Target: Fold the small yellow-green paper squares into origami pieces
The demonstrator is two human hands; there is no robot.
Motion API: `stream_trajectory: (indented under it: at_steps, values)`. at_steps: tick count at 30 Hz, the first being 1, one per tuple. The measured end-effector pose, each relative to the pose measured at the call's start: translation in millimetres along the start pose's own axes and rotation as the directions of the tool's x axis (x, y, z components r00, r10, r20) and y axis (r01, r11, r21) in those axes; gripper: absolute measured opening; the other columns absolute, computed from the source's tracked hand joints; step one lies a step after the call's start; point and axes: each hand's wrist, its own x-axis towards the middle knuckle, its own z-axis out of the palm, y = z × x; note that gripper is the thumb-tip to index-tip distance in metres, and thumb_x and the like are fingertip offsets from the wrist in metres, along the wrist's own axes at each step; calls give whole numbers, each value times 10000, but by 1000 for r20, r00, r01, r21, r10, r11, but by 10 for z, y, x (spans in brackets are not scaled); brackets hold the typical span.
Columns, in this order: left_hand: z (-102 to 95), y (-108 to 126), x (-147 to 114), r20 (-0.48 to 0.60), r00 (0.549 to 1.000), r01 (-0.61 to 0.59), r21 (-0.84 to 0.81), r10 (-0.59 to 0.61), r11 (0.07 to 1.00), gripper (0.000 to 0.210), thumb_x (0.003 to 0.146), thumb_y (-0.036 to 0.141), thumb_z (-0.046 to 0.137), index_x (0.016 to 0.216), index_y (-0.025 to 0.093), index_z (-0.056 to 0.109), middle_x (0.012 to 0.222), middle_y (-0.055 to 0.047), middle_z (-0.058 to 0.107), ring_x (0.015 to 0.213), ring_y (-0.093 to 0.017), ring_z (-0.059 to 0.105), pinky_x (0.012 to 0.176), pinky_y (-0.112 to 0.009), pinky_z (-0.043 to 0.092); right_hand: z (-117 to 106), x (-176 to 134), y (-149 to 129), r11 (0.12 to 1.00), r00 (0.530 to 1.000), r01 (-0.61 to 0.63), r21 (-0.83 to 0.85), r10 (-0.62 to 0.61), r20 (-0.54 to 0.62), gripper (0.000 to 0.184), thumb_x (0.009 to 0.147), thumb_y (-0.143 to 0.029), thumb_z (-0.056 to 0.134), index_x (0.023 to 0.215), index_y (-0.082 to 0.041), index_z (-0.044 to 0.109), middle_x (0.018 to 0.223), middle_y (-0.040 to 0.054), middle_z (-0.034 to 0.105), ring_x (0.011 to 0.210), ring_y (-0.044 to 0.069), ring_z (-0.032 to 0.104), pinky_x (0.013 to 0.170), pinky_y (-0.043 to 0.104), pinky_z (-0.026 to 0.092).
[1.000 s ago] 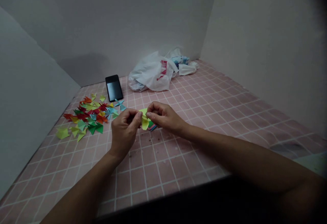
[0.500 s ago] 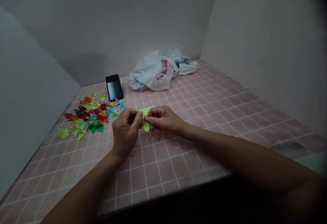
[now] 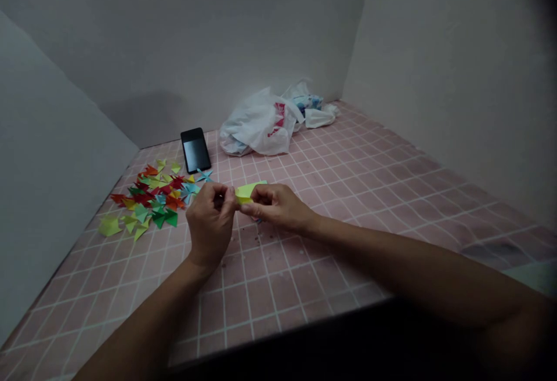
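Observation:
Between my hands is a small yellow piece of folded paper, held a little above the table. My left hand pinches its left end between thumb and fingers. My right hand grips the right part, thumb toward me. Behind the piece, more yellow-green paper shows, partly covered by my fingers; I cannot tell whether it lies on the table. To the left of my left hand lies a loose pile of folded paper shapes in red, orange, yellow, green and blue.
A black phone lies behind the pile. White plastic bags with red print sit against the back wall. The table has a pink checked cover, with walls on the left, back and right. Small dark specks lie near my hands.
My left hand has shifted slightly left. The yellow paper, whose end hung down between my fingers, now lies sideways between both hands. My right thumb has moved left along it.

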Motion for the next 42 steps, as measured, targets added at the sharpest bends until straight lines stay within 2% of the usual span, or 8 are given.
stream_trajectory:
  at_steps: [4, 8, 15, 21, 25, 32, 36, 42]
  values:
    - [26, 13, -23, 40, 987, 158, -181, -153, 971, 145, 907, 307, 622, 830, 210, 548, 722, 24, 656, 672, -154, 718, 610, -252, 527, 2, -1, 3, 996, 994, -1, -91, -9, -112, 358, 844, -418, 668, 636, -168, 518, 602, -34, 493, 575, 91, 420, 553, 246, 282]
    - [62, 84, -59, 146, 947, 321, -343, -288, 883, 175, 845, 278, 670, 816, 205, 513, 733, 38, 613, 656, -151, 723, 599, -249, 570, -33, 32, 16, 999, 975, -23, -24, 17, -223, 244, 841, -322, 645, 680, -170, 541, 624, -35, 521, 583, 95, 444, 565, 241, 322]
    - [89, 164, -92, 285, 853, 521, -525, -437, 673, 290, 747, 231, 703, 950, 207, 497, 740, 77, 564, 562, -101, 647, 598, -257, 581, -29, 50, 74, 1000, 973, -15, -7, 13, -230, 151, 805, -273, 655, 738, -174, 562, 667, -35, 547, 629, 109, 480, 604, 243, 367]
    - [103, 197, -158, 381, 810, 586, -555, -446, 590, 380, 745, 213, 686, 1084, 207, 515, 704, 78, 577, 598, -109, 644, 655, -264, 561, 7, 56, 136, 988, 970, -34, 154, 70, -234, 133, 795, -282, 659, 815, -181, 575, 726, -23, 582, 665, 118, 526, 606, 240, 418]
    - [120, 222, -189, 436, 769, 638, -578, -468, 509, 370, 720, 215, 720, 1031, 205, 520, 700, 87, 569, 595, -94, 635, 653, -246, 548, 22, 62, 161, 955, 973, -62, 289, 123, -197, 151, 790, -296, 658, 825, -179, 569, 742, -15, 593, 660, 119, 546, 588, 239, 448]
    - [122, 266, -181, 500, 688, 707, -625, -527, 330, 393, 652, 190, 771, 916, 212, 482, 670, 94, 579, 544, -78, 614, 625, -235, 546, 15, 61, 157, 960, 974, -70, 273, 124, -187, 158, 790, -307, 656, 803, -184, 558, 707, -21, 563, 644, 122, 538, 586, 247, 449]
    - [119, 269, -181, 508, 687, 715, -603, -520, 355, 422, 649, 221, 792, 941, 217, 486, 677, 87, 592, 550, -96, 626, 619, -252, 549, -1, 60, 141, 971, 972, -62, 232, 112, -205, 145, 795, -297, 641, 770, -177, 564, 708, -16, 560, 651, 125, 533, 594, 252, 440]
    - [100, 188, -116, 452, 718, 688, -575, -529, 443, 362, 780, 416, 712, 1029, 215, 544, 636, 78, 582, 462, -83, 547, 492, -205, 475, -39, 82, 119, 973, 973, -46, 224, 95, -210, 150, 791, -299, 639, 750, -169, 576, 706, -17, 557, 639, 109, 493, 577, 236, 411]
